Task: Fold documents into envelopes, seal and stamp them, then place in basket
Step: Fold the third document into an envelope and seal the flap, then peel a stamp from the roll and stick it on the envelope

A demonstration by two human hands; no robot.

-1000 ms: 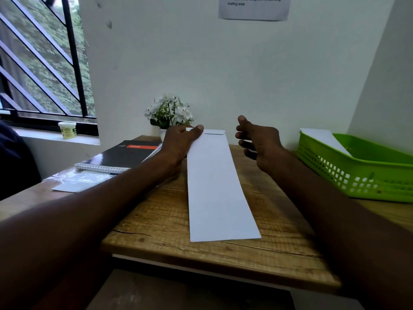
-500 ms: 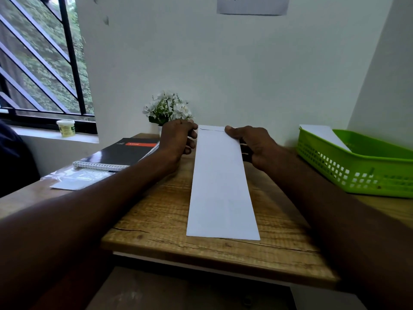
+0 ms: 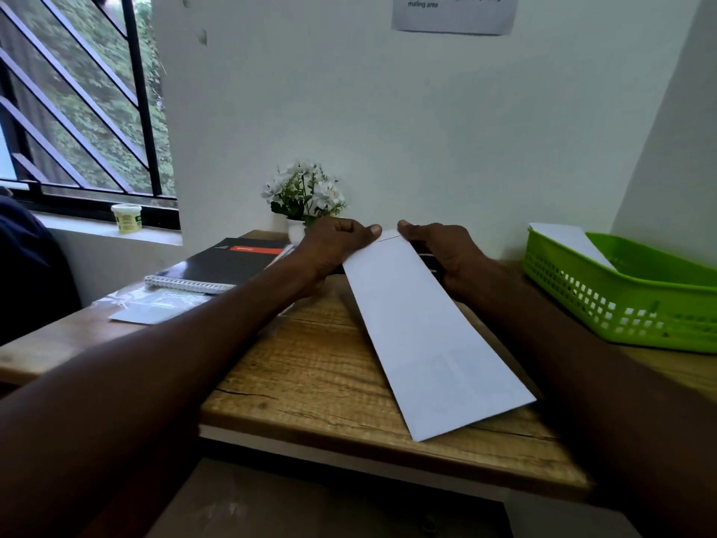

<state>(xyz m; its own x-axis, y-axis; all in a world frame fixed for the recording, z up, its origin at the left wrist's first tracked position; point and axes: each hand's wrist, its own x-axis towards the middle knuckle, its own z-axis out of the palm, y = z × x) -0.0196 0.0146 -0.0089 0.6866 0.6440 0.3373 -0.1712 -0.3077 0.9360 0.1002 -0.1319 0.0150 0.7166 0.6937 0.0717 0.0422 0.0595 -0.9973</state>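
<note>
A long white envelope point(image 3: 430, 335) lies slanted on the wooden table point(image 3: 310, 382), its near end pointing toward the right front edge. At its far end, my left hand point(image 3: 333, 246) pinches the left corner with thumb on top. My right hand point(image 3: 442, 250) pinches the right corner the same way, fingers curled beneath. A thin line across the far end marks the flap. The green basket point(image 3: 620, 300) stands at the right with a white envelope point(image 3: 570, 240) leaning in it.
A black spiral notebook point(image 3: 221, 264) and a clear plastic sleeve point(image 3: 155, 304) lie at the left. A small pot of white flowers point(image 3: 304, 196) stands against the wall behind my hands. A small tub point(image 3: 126, 217) sits on the window sill.
My right hand came onto the envelope's far right corner and took hold of it. The envelope's near end has swung to the right, so it now lies slanted.
</note>
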